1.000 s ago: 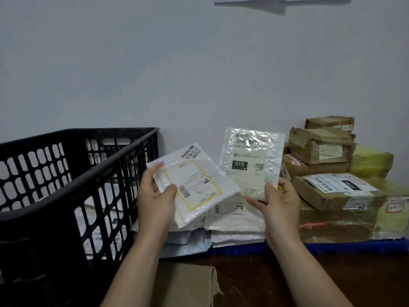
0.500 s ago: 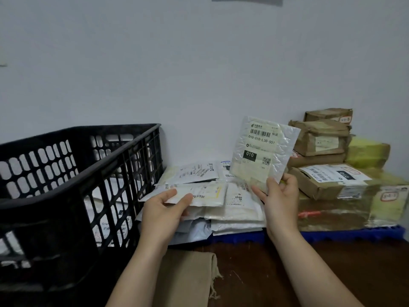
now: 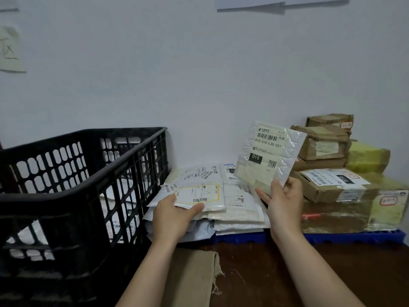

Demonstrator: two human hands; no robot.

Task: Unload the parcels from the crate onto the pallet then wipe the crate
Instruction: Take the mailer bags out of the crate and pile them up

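The black crate [image 3: 88, 193], white parcels visible inside, stands left of the blue pallet [image 3: 332, 237]. The left grip [image 3: 174, 218] pinches a flat envelope [image 3: 199, 194] on the pallet's pile. The right grip [image 3: 283, 204] clamps the bottom edge of a padded mailer [image 3: 267, 156] held upright. It is probably light, floppy and slick, so an edge pinch suits it.

Black crate [image 3: 66, 197] left, white parcels [image 3: 115, 192] inside; blue pallet [image 3: 354, 237] — mailers [image 3: 240, 202] and brown boxes [image 3: 321, 187] stacked; one bubble mailer [image 3: 269, 156] upright above.

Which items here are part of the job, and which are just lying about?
Job: crate, parcels in crate, pallet, yellow-edged parcel in left hand, bubble mailer in right hand, cloth, likely for wiping.
Lying about: paper note on wall.
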